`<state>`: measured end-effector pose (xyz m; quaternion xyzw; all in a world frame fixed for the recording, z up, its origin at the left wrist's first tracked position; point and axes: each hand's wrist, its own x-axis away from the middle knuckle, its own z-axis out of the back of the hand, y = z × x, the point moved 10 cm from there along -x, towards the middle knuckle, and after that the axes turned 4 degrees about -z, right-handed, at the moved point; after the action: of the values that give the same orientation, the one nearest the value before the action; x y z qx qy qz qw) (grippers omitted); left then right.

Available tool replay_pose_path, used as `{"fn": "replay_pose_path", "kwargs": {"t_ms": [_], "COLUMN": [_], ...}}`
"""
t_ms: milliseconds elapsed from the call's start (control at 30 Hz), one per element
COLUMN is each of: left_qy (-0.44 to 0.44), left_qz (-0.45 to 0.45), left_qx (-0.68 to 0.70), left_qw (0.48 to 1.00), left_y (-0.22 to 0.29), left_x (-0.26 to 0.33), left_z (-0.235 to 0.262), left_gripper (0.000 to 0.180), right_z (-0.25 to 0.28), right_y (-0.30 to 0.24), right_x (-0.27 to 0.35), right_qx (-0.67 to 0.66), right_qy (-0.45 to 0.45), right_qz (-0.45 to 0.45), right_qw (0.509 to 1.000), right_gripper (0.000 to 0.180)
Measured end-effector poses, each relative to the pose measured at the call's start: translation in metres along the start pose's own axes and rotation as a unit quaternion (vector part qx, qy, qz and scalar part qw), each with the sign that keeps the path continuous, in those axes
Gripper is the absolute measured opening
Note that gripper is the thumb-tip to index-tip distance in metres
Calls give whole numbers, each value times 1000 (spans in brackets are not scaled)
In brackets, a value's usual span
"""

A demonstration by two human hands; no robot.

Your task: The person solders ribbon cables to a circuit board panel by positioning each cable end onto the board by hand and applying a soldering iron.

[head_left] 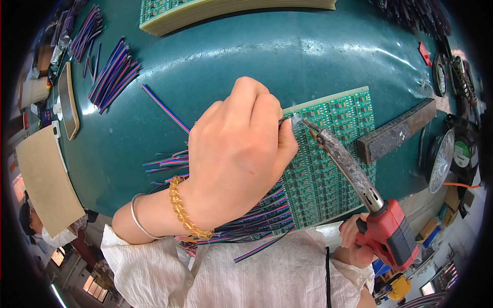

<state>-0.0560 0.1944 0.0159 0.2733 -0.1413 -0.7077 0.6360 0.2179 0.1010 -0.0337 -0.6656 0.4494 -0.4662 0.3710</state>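
Note:
My left hand (241, 138), with a bead bracelet and a bangle at its wrist, is closed in a pinch over the left edge of a green circuit board panel (328, 169). A multicoloured ribbon wire (167, 110) runs in behind the hand, and a dark wire end shows at the fingertips. My right hand (354, 238) grips the red handle of a soldering iron (354, 172). Its tip is close to the left thumb, at the panel's upper left, where a faint whitish haze hangs. Several ribbon wires (262, 215) lie along the panel's left edge, partly hidden by the left hand.
A dark metal bar (395, 131) lies at the panel's right side. Stacked circuit boards (236, 13) stand at the far edge. Ribbon wire bundles (115, 77) and a phone (68, 100) lie to the left. A round metal dish (440, 160) and a spool (463, 154) are at the right.

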Motion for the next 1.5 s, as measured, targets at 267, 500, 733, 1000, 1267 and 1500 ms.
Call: {"fn": "replay_pose_path", "kwargs": {"t_ms": [267, 500, 733, 1000, 1267, 1500], "left_qy": [-1, -20, -21, -16, -8, 7], "left_qz": [-2, 16, 19, 18, 12, -12], "left_qx": [1, 19, 28, 26, 9, -8], "left_qw": [1000, 999, 999, 999, 1000, 1000], "left_y": [0, -3, -5, -4, -3, 1], "left_x": [0, -3, -3, -2, -3, -2], "left_z": [1, -1, 0, 0, -1, -1], "left_gripper": [17, 17, 16, 17, 18, 20], "right_z": [-12, -2, -13, -19, -20, -27], "right_y": [-1, -6, -14, -3, -2, -7], "right_x": [-11, -4, -9, -12, -19, -17], "right_qx": [88, 65, 195, 147, 130, 160], "right_qy": [-99, 4, -33, -116, -65, -139], "right_qz": [10, 65, 60, 29, -25, 67], "right_qw": [991, 996, 978, 982, 989, 975], "right_gripper": [10, 14, 87, 84, 53, 84]}}
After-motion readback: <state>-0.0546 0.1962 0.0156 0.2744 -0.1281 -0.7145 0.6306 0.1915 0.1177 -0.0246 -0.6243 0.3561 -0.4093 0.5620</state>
